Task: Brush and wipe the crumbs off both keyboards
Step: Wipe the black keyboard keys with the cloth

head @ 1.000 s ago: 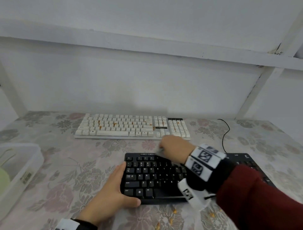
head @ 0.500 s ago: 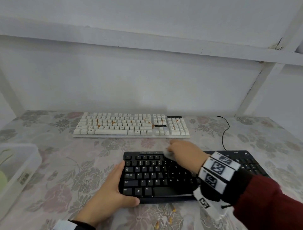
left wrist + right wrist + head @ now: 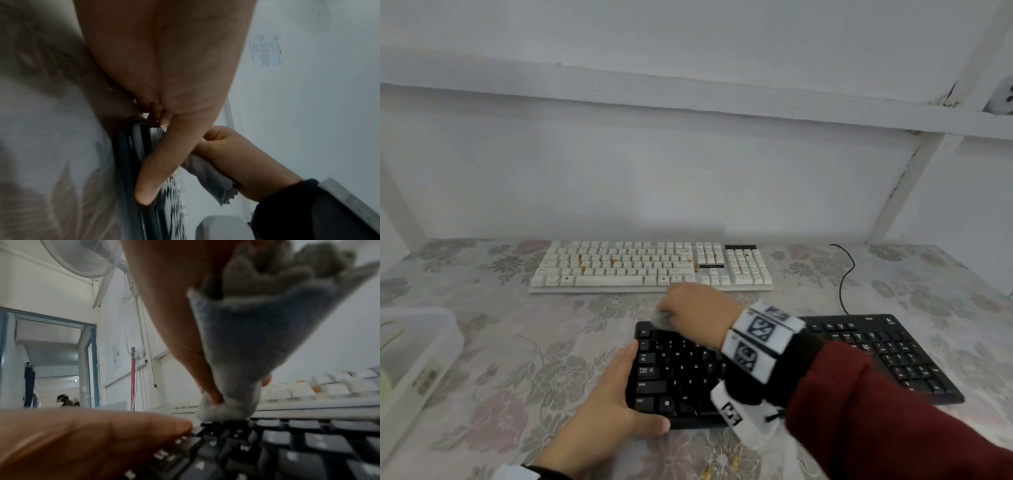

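A black keyboard [image 3: 893, 356] lies near me on the flowered tablecloth. My left hand [image 3: 616, 401] grips its front left corner, fingers along the left edge, thumb [image 3: 160, 162] along the front. My right hand [image 3: 695, 311] holds a bunched grey cloth [image 3: 662, 317] and presses its tip on the keys at the far left corner of the black keyboard [image 3: 287, 451]. In the right wrist view the cloth [image 3: 257, 337] hangs from the fingers. Behind stands a white keyboard [image 3: 637, 263] with orange crumbs [image 3: 615, 262] among its keys.
A clear plastic container [image 3: 417, 346] sits at the table's left edge. A black cable [image 3: 847, 274] runs from the black keyboard to the back wall. A few orange crumbs [image 3: 736, 462] lie on the cloth in front of the black keyboard.
My right hand has swept the cloth left along the black keyboard's top row, from the middle to the far left corner. The left hand has stayed put.
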`<state>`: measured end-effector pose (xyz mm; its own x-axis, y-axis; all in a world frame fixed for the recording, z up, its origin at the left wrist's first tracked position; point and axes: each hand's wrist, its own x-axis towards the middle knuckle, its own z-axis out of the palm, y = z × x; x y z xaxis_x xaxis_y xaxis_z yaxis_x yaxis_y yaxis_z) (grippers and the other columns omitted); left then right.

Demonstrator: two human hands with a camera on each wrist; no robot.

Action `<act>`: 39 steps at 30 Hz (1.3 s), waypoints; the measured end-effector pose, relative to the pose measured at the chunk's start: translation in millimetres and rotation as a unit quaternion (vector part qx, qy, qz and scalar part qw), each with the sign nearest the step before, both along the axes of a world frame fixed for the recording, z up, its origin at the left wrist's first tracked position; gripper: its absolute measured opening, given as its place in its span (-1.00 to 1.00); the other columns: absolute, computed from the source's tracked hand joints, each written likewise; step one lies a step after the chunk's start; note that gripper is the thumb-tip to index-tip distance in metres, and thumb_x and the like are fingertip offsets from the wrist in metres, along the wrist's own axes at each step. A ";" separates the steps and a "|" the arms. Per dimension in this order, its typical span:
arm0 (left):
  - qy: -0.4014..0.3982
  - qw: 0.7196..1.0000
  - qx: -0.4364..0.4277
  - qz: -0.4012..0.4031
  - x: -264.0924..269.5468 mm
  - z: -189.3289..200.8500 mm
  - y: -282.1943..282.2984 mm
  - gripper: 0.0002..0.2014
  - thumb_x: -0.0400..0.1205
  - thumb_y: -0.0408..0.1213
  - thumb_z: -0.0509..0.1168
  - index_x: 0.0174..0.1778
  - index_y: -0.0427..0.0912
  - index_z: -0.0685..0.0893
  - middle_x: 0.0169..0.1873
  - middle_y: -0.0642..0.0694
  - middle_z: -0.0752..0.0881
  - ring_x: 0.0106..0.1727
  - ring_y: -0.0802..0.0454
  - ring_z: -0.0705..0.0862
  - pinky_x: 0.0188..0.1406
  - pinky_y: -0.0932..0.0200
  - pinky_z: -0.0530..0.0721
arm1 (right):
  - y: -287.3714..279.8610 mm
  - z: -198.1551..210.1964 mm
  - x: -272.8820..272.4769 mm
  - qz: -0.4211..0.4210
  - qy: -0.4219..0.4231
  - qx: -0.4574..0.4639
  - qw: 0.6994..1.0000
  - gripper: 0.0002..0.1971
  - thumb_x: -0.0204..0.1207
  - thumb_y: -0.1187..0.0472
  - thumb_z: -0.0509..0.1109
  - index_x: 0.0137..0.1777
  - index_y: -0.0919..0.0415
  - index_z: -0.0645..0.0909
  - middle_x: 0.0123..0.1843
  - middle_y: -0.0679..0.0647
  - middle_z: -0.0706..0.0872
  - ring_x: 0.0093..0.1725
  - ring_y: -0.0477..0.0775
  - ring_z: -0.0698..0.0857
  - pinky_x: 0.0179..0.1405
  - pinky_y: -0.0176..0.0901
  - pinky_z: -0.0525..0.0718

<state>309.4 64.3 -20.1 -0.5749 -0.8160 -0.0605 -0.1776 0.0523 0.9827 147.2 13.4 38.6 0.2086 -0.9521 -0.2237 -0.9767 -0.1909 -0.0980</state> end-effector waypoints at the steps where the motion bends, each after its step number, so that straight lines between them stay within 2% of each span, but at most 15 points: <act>1: 0.009 1.000 0.003 -0.001 -1.2 2.5 0.4 -0.32 -0.02 -0.29 0.53 -0.11 0.52 0.60 0.15 -0.17 0.67 0.13 -0.10 0.70 0.11 -0.20 0.66 | -1.4 -0.6 12.8 0.027 0.012 -0.004 1.000 -0.83 0.62 0.30 0.23 -0.20 0.22 0.56 -0.02 0.10 0.63 -0.06 0.10 0.65 0.01 -0.11 0.66; 4: 0.021 1.000 0.006 0.002 -0.8 2.2 0.2 -0.37 -0.03 -0.31 0.51 -0.14 0.41 0.61 0.05 -0.15 0.71 0.04 -0.05 0.73 0.07 -0.24 0.66 | 0.6 -7.4 17.4 0.033 0.023 -0.014 0.999 -0.84 0.63 0.30 0.20 -0.03 0.29 0.62 -0.20 0.06 0.48 -0.11 0.11 0.56 -0.05 -0.04 0.61; 8: -0.003 1.000 -0.003 0.006 3.8 -9.6 -2.0 -0.16 -0.01 -0.25 0.58 0.00 0.70 0.48 0.23 0.12 0.60 0.27 0.14 0.61 0.25 0.09 0.60 | 11.9 -13.4 -31.0 -0.061 0.012 0.012 0.998 -0.79 0.67 0.20 0.17 -0.11 0.25 0.57 -0.04 0.07 0.54 -0.05 0.14 0.66 0.11 -0.02 0.68; 10: -0.019 1.000 -0.005 -0.001 4.0 -12.9 -2.5 -0.13 0.01 -0.20 0.60 0.06 0.73 0.42 0.27 0.18 0.58 0.33 0.16 0.56 0.37 0.02 0.53 | 20.3 -14.4 -61.8 -0.091 0.030 0.006 0.995 -0.79 0.66 0.23 0.18 0.09 0.28 0.62 -0.04 0.06 0.53 -0.06 0.15 0.68 -0.05 -0.09 0.63; 12: -0.026 1.000 -0.003 -0.003 4.5 -14.1 -2.9 -0.12 0.02 -0.18 0.60 0.06 0.75 0.38 0.28 0.23 0.56 0.35 0.19 0.55 0.40 0.01 0.51 | 30.5 -15.2 -89.1 -0.124 0.036 0.008 0.992 -0.77 0.68 0.16 0.18 0.04 0.25 0.63 -0.10 0.00 0.51 -0.30 -0.06 0.56 -0.29 -0.31 0.48; 14: -0.027 1.000 -0.001 -0.002 4.7 -13.1 -2.8 -0.13 0.02 -0.19 0.60 0.03 0.77 0.39 0.27 0.24 0.56 0.34 0.21 0.55 0.39 0.03 0.52 | 38.6 -14.0 -112.0 -0.164 0.066 0.018 0.984 -0.77 0.67 0.17 0.18 0.07 0.25 0.64 -0.21 -0.03 0.46 -0.36 -0.12 0.50 -0.41 -0.37 0.39; 16: -0.027 1.000 -0.005 -0.002 4.7 -11.1 -2.6 -0.15 0.02 -0.18 0.59 0.01 0.76 0.41 0.25 0.23 0.57 0.31 0.23 0.56 0.36 0.06 0.53 | 42.4 -9.2 -128.6 -0.185 0.103 0.028 0.977 -0.78 0.66 0.20 0.17 0.07 0.26 0.63 -0.15 0.01 0.51 -0.21 0.05 0.63 -0.25 -0.27 0.53; 18: -0.029 1.000 -0.007 -0.002 4.6 -10.9 -2.4 -0.17 0.02 -0.18 0.58 -0.01 0.77 0.41 0.23 0.24 0.57 0.28 0.27 0.56 0.31 0.14 0.53 | 41.7 0.4 -128.1 -0.192 0.139 0.030 0.971 -0.83 0.67 0.21 0.18 -0.05 0.23 0.59 -0.09 0.06 0.55 -0.17 0.10 0.61 -0.15 -0.20 0.57; 23: -0.008 1.000 0.002 -0.018 3.9 -6.5 -1.3 -0.18 0.03 -0.29 0.57 -0.03 0.71 0.47 0.18 0.17 0.65 0.22 0.23 0.64 0.17 0.20 0.62 | 23.7 5.5 -55.2 -0.109 0.030 -0.018 0.993 -0.74 0.66 0.10 0.23 -0.20 0.23 0.58 -0.06 0.05 0.65 -0.17 0.01 0.66 0.00 -0.14 0.74; 26: 0.032 0.999 0.027 -0.017 -0.5 -3.2 -0.7 -0.20 0.02 -0.48 0.49 0.02 0.42 0.49 -0.14 0.35 0.77 -0.10 0.37 0.73 -0.15 0.39 0.70 | 14.7 1.2 3.6 -0.021 -0.012 -0.011 1.000 -0.76 0.65 0.12 0.22 -0.16 0.23 0.59 0.01 0.09 0.66 -0.10 0.08 0.68 0.04 -0.04 0.70; 29: 0.057 0.998 0.036 -0.016 -1.9 -3.3 -1.9 -0.13 -0.02 -0.39 0.53 0.18 0.29 0.43 0.04 0.21 0.76 0.08 0.13 0.76 -0.04 0.15 0.76 | 8.0 -4.6 39.1 0.031 0.024 -0.036 0.999 -0.83 0.63 0.28 0.24 -0.01 0.32 0.65 0.02 0.12 0.65 -0.14 0.12 0.63 -0.19 -0.08 0.62; 31: 0.068 0.997 0.040 -0.013 -2.2 -4.0 -2.4 -0.11 -0.04 -0.35 0.54 0.20 0.29 0.43 0.09 0.20 0.75 0.14 0.10 0.74 -0.04 0.15 0.76 | 9.8 -7.9 44.2 0.033 0.056 -0.051 0.997 -0.84 0.61 0.33 0.25 0.07 0.37 0.63 -0.02 0.12 0.60 -0.20 0.14 0.54 -0.35 -0.09 0.51; 34: 0.070 0.997 0.044 -0.001 -2.7 -3.8 -1.6 -0.21 -0.09 -0.35 0.50 0.06 0.26 0.49 -0.11 0.32 0.79 -0.05 0.30 0.77 -0.18 0.34 0.73 | 21.1 -8.0 32.0 0.062 0.075 -0.059 0.993 -0.79 0.63 0.36 0.19 0.12 0.29 0.64 -0.08 0.07 0.38 -0.08 0.20 0.54 -0.24 -0.04 0.48; 37: 0.058 0.996 0.061 0.011 -0.3 -7.5 -1.1 -0.21 -0.07 -0.42 0.54 0.01 0.35 0.58 0.00 0.11 0.78 0.01 0.16 0.77 -0.13 0.25 0.75 | 33.5 -7.0 9.3 0.071 0.085 -0.065 0.992 -0.86 0.60 0.37 0.22 -0.05 0.22 0.61 -0.09 0.06 0.35 -0.05 0.20 0.57 -0.25 -0.05 0.54; 39: 0.046 0.997 0.061 0.021 2.3 -10.3 -1.8 -0.18 -0.01 -0.50 0.54 0.06 0.33 0.53 0.02 0.16 0.75 0.04 0.25 0.74 -0.17 0.36 0.71 | 40.6 -8.3 -7.8 0.043 0.084 -0.065 0.993 -0.89 0.58 0.37 0.25 -0.08 0.24 0.61 -0.06 0.09 0.40 -0.12 0.15 0.50 -0.24 -0.08 0.52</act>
<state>311.7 62.5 -30.4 -0.5483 -0.8291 -0.1093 -0.0868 -0.0735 0.9935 139.4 54.0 30.3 0.2602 -0.9555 -0.1387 -0.9569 -0.2744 0.0950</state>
